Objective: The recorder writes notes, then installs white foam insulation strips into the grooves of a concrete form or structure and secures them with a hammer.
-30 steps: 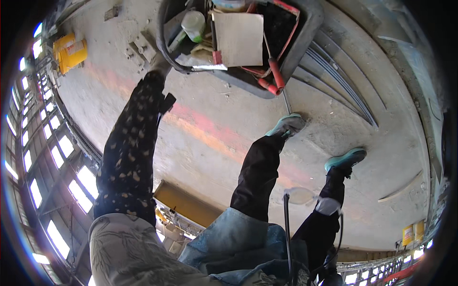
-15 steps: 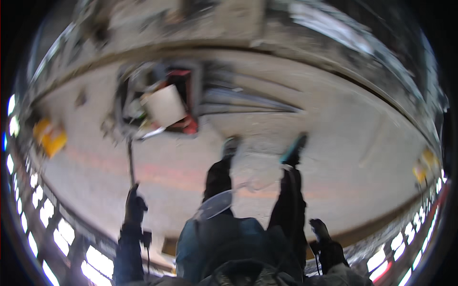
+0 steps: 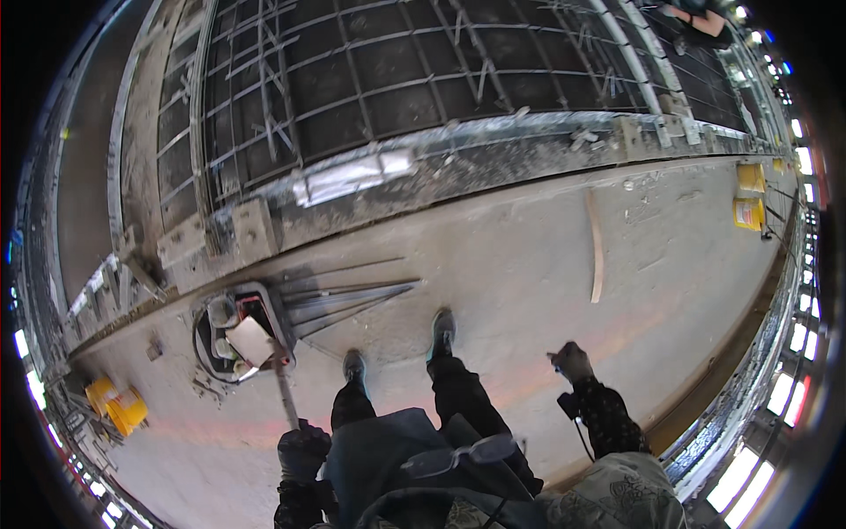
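Observation:
My left hand [image 3: 302, 448], in a dark glove, is closed around the lower end of a hammer-like tool [image 3: 285, 388]. The tool has a thin handle and a slightly wider brownish end, which overlaps the bin's near right corner in view; contact cannot be told. My right hand [image 3: 573, 361], gloved too, hangs over the floor at the right, loosely curled with a finger or thumb stretched to the left. Nothing shows in it. A dark tub [image 3: 284, 326] stands ahead on the left, holding a pale board [image 3: 250, 342] and mixed items.
Long metal bars [image 3: 352, 295] lie beside the tub. Yellow buckets [image 3: 126, 410] stand at the left, others [image 3: 749, 214] far right. A curved wooden strip [image 3: 596, 247] lies on the floor. Beyond a concrete-crusted edge spreads a rebar grid [image 3: 352, 79]. Another person's arm [image 3: 701, 19] shows far right.
The view has turned right and sharpened, bringing the rebar grid into sight. The left hand still grips the tool, now beneath the tub's right side. My right arm reaches farther forward in view.

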Action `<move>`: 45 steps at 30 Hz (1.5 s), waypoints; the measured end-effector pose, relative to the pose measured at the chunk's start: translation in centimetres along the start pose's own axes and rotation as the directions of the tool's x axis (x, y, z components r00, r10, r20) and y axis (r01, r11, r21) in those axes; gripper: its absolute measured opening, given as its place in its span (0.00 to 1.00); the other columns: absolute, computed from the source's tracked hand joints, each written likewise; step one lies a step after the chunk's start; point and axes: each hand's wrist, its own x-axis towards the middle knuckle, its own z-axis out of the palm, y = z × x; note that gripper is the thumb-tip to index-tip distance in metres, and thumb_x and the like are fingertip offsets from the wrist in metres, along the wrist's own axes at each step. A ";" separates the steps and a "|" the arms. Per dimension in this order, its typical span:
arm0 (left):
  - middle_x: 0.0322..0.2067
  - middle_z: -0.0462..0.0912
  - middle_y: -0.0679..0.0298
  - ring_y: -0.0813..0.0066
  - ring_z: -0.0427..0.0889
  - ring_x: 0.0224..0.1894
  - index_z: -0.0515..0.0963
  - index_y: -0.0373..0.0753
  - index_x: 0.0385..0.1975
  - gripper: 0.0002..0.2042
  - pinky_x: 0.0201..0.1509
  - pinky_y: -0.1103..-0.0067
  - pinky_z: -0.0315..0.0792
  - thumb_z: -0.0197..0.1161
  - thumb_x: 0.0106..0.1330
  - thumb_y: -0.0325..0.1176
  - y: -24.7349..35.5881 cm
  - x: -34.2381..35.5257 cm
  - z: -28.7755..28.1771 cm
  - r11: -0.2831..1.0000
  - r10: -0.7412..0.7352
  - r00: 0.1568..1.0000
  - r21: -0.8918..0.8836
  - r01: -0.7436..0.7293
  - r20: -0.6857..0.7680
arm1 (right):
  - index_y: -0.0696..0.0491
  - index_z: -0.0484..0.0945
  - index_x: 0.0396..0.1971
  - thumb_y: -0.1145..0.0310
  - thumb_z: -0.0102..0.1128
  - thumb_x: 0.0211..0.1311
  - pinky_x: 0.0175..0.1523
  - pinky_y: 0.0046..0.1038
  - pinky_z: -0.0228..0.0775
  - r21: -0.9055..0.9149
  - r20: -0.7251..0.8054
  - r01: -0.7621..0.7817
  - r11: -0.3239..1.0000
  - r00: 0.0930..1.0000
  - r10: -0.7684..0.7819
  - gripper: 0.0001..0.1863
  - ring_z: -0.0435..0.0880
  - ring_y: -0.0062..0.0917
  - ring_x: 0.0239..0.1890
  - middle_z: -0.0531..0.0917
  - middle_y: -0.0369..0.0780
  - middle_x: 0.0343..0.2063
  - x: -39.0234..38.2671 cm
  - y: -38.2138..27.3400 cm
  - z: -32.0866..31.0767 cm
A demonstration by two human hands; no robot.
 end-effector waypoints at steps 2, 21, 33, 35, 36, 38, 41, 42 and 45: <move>0.20 0.68 0.65 0.69 0.67 0.24 0.69 0.37 0.28 0.07 0.30 0.71 0.65 0.56 0.49 0.27 -2.2 0.2 7.6 0.991 -0.098 0.995 0.096 0.098 -0.008 | 0.53 0.67 0.26 0.58 0.63 0.57 0.21 0.31 0.68 -0.311 -0.094 0.134 0.941 0.981 -0.170 0.16 0.75 0.26 0.14 0.78 0.36 0.15 7.1 5.6 -3.1; 0.30 0.74 0.65 0.80 0.75 0.29 0.70 0.35 0.49 0.20 0.29 0.85 0.69 0.56 0.53 0.29 -12.1 13.5 37.4 0.619 -0.173 0.963 0.783 -0.057 0.207 | 0.44 0.73 0.50 0.65 0.45 0.59 0.46 0.40 0.71 -0.866 -0.129 0.214 0.452 0.779 -0.614 0.18 0.80 0.39 0.43 0.81 0.44 0.40 44.7 -28.2 -28.7; 0.27 0.70 0.72 0.85 0.68 0.27 0.67 0.36 0.55 0.23 0.29 0.87 0.66 0.52 0.56 0.30 -18.8 19.8 44.3 0.719 -0.255 0.963 0.649 0.251 -0.089 | 0.55 0.80 0.33 0.64 0.49 0.57 0.45 0.36 0.71 -0.667 0.284 0.543 0.510 0.818 -0.500 0.13 0.80 0.40 0.38 0.82 0.47 0.32 50.9 -30.3 -31.5; 0.25 0.70 0.72 0.84 0.69 0.26 0.67 0.38 0.55 0.23 0.28 0.85 0.68 0.52 0.57 0.29 -19.9 21.1 49.3 0.669 -0.230 0.970 0.710 0.218 -0.081 | 0.58 0.78 0.26 0.61 0.46 0.60 0.42 0.35 0.72 -0.731 0.304 0.605 0.315 0.703 -0.643 0.17 0.81 0.42 0.34 0.82 0.48 0.27 52.9 -27.9 -30.0; 0.24 0.70 0.72 0.84 0.69 0.26 0.68 0.39 0.54 0.22 0.27 0.83 0.69 0.52 0.57 0.28 -20.1 21.4 54.0 0.642 -0.158 0.986 0.754 0.137 -0.045 | 0.58 0.78 0.26 0.61 0.46 0.60 0.42 0.35 0.72 -0.727 0.318 0.613 0.309 0.699 -0.640 0.17 0.81 0.42 0.34 0.82 0.48 0.27 54.0 -26.8 -29.4; 0.25 0.74 0.70 0.83 0.69 0.22 0.69 0.40 0.50 0.18 0.23 0.84 0.69 0.53 0.58 0.32 -21.8 23.8 55.0 0.648 -0.112 0.990 0.750 0.136 -0.083 | 0.56 0.78 0.34 0.64 0.45 0.61 0.36 0.37 0.73 -0.724 0.323 0.619 0.304 0.693 -0.644 0.14 0.82 0.40 0.30 0.82 0.46 0.27 55.9 -26.9 -28.3; 0.25 0.77 0.61 0.68 0.76 0.24 0.69 0.40 0.51 0.21 0.27 0.73 0.71 0.56 0.54 0.32 -23.7 25.7 56.4 0.298 0.126 0.988 0.954 0.045 -0.086 | 0.55 0.78 0.26 0.63 0.44 0.61 0.33 0.37 0.72 -0.699 0.458 0.699 0.149 0.598 -0.657 0.15 0.81 0.40 0.26 0.82 0.45 0.22 57.2 -26.3 -28.2; 0.28 0.80 0.54 0.55 0.81 0.29 0.70 0.42 0.50 0.21 0.34 0.65 0.73 0.55 0.54 0.34 -24.4 25.9 56.5 -0.063 0.259 0.965 0.998 -0.012 0.028 | 0.54 0.79 0.24 0.63 0.43 0.61 0.32 0.36 0.72 -0.608 0.408 0.722 0.330 0.641 -0.650 0.16 0.81 0.40 0.25 0.82 0.45 0.21 57.3 -25.9 -27.8; 0.30 0.80 0.49 0.45 0.78 0.37 0.74 0.44 0.34 0.11 0.41 0.59 0.71 0.56 0.51 0.37 -24.4 26.9 61.3 -0.181 0.415 0.908 0.972 0.150 -0.062 | 0.54 0.77 0.17 0.62 0.41 0.62 0.32 0.36 0.72 -0.715 0.346 0.669 0.205 0.593 -0.727 0.19 0.81 0.40 0.24 0.81 0.44 0.19 57.6 -26.1 -26.4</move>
